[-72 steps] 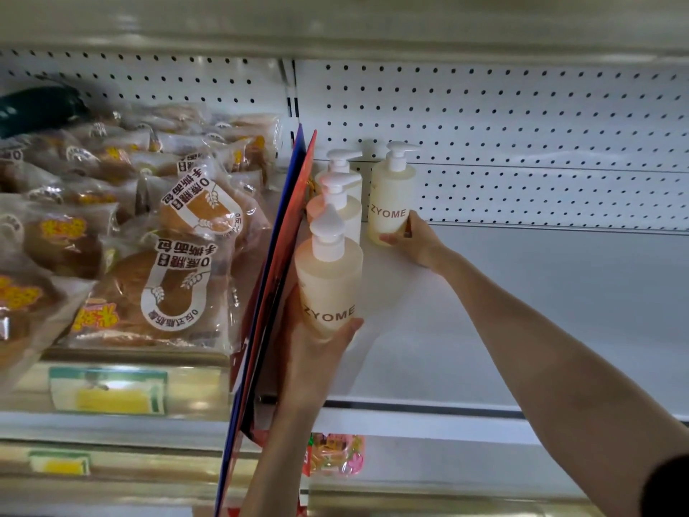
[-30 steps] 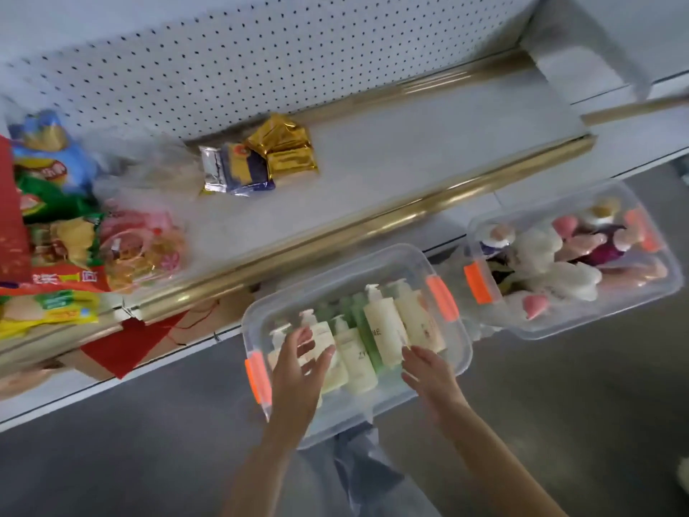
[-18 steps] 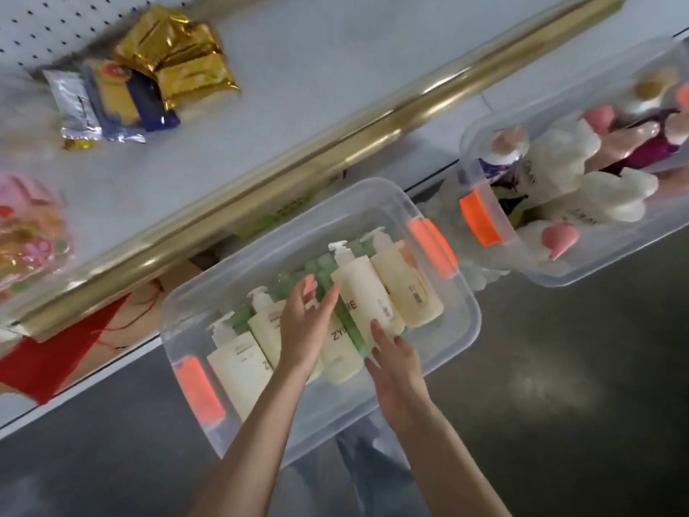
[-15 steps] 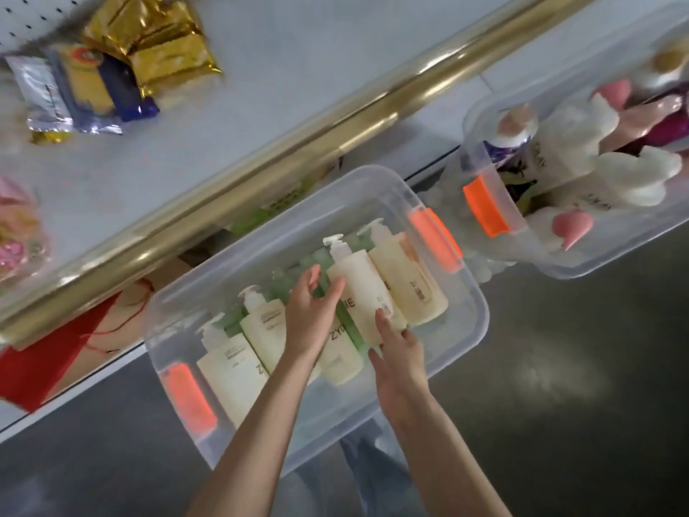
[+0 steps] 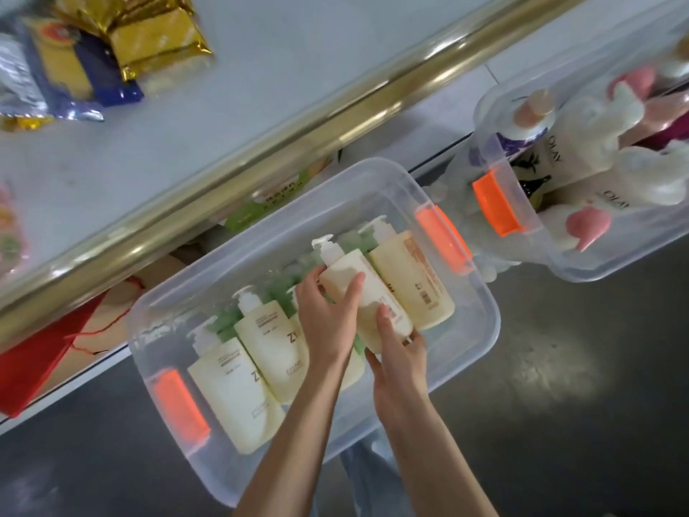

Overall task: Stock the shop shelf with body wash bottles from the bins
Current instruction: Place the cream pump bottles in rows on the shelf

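Both hands are in the near clear bin (image 5: pixel 481 330), on the same cream pump bottle (image 5: pixel 358 281). Left hand (image 5: pixel 328 322) wraps its upper body, thumb on one side and fingers over the top near the shoulder. Right hand (image 5: pixel 400 352) cups the bottom end, fingers curled on the base. So both are clamped on that one bottle, hands close together, nearly touching. Can't tell if the bottle is lifted clear or resting on the ones under it.

The bin sits on the dark floor (image 5: pixel 578 386) just in front of the shelf (image 5: pixel 261 69), with orange latches (image 5: pixel 441 240) at both ends. Inside, more cream pump bottles lie on their sides, pumps toward the shelf: one (image 5: pixel 410 278) right beside the held bottle on the latch side, two (image 5: pixel 238 389) at the other end, and another mostly hidden under the left hand. Green bottles (image 5: pixel 283 289) show underneath, partly covered.

A second clear bin (image 5: pixel 604 263) is off to the right, well apart from the hands, holding white bottles (image 5: pixel 559 154) and pink caps (image 5: pixel 587 225) in a jumble, plus its own orange latch.

The shelf has a gold front rail (image 5: pixel 298 117). Gold and blue snack packets (image 5: pixel 123 50) lie on it at the upper left. The rest of that shelf surface is bare grey. A red bag (image 5: pixel 33 367) sits below the shelf at left.
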Available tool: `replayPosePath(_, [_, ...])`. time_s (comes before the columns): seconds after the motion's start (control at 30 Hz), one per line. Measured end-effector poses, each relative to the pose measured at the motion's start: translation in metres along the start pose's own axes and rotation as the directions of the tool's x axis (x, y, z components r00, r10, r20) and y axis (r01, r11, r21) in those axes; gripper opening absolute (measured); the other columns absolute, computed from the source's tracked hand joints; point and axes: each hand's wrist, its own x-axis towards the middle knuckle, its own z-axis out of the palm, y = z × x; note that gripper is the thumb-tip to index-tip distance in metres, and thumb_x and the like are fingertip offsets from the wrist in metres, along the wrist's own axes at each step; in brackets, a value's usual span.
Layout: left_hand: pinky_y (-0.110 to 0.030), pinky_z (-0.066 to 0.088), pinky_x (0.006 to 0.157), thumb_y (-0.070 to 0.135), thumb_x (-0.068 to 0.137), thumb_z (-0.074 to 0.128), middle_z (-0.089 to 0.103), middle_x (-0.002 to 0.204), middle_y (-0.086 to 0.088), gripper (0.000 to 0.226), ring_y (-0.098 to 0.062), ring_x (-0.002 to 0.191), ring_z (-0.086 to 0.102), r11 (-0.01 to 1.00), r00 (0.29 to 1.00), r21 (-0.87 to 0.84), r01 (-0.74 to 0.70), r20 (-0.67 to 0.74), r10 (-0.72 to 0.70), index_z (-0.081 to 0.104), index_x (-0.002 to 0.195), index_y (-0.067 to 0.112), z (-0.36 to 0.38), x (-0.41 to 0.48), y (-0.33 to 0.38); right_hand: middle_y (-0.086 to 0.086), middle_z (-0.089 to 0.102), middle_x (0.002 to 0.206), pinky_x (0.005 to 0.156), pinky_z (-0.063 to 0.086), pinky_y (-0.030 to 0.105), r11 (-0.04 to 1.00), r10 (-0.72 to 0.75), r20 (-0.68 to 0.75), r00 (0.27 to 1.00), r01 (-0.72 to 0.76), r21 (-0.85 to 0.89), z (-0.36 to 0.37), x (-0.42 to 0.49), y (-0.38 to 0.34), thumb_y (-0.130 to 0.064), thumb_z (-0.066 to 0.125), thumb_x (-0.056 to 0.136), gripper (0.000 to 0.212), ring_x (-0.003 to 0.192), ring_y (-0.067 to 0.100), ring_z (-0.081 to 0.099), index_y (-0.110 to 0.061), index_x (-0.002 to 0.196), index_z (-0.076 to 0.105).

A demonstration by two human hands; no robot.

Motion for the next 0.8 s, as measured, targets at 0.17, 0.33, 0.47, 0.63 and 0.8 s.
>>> replayPosePath(0.17, [-0.028, 0.059, 0.072, 0.038, 0.074, 0.079, 0.061, 0.114, -0.001, 0.054, -0.010, 0.094, 0.066, 0.976, 0.987, -0.214, 0.028, -0.151, -0.062, 0.050, 0.117, 0.021, -0.024, -0.034, 0.013, 0.005, 0.061, 0.122, 0.084, 0.056, 0.036, 0.990, -0.117, 0.163, 0.980, 0.128, -0.061, -0.004, -0.026, -0.010, -0.021, 0.075, 0.076, 0.060, 0.106, 0.021, 0.065, -0.017, 0.127, 0.044])
replayPosePath(0.33, [-0.025, 0.057, 0.074, 0.036, 0.072, 0.078, 0.056, 0.126, -0.007, 0.065, -0.017, 0.113, 0.060, 0.903, 0.933, -0.395, -0.170, -0.360, 0.017, 0.046, 0.124, 0.014, -0.053, -0.083, 0.051, 0.014, 0.059, 0.127, 0.080, 0.057, 0.034, 0.970, -0.136, 0.432, 0.892, 0.208, -0.124, -0.007, -0.067, -0.033, -0.031, 0.085, 0.066, 0.077, 0.107, 0.025, 0.066, -0.010, 0.130, 0.046])
replayPosePath(0.47, [-0.031, 0.054, 0.085, 0.026, 0.075, 0.081, 0.062, 0.121, -0.008, 0.067, -0.015, 0.111, 0.062, 0.812, 0.913, -0.499, -0.303, -0.398, 0.096, 0.043, 0.127, 0.007, -0.085, -0.125, 0.105, 0.020, 0.059, 0.125, 0.081, 0.056, 0.039, 0.960, -0.156, 0.583, 0.797, 0.263, -0.102, 0.002, -0.120, -0.060, -0.031, 0.082, 0.064, 0.079, 0.109, 0.033, 0.063, -0.004, 0.129, 0.045])
replayPosePath(0.63, [-0.017, 0.049, 0.079, 0.010, 0.076, 0.070, 0.059, 0.109, -0.006, 0.054, -0.008, 0.088, 0.058, 0.684, 0.879, -0.564, -0.463, -0.393, 0.271, 0.042, 0.120, 0.020, -0.135, -0.168, 0.179, 0.024, 0.055, 0.130, 0.093, 0.049, 0.051, 0.960, -0.138, 0.736, 0.662, 0.274, -0.067, 0.021, -0.197, -0.095, -0.032, 0.078, 0.076, 0.070, 0.117, 0.039, 0.057, -0.001, 0.130, 0.046])
replayPosePath(0.8, [-0.021, 0.052, 0.079, 0.019, 0.075, 0.075, 0.066, 0.112, -0.003, 0.064, -0.006, 0.099, 0.065, 0.671, 0.882, -0.593, -0.445, -0.159, 0.443, 0.039, 0.127, 0.016, -0.193, -0.200, 0.240, 0.021, 0.054, 0.134, 0.104, 0.041, 0.054, 0.967, -0.056, 0.849, 0.525, 0.239, -0.084, 0.035, -0.281, -0.126, -0.034, 0.064, 0.090, 0.059, 0.123, 0.037, 0.053, -0.002, 0.136, 0.044])
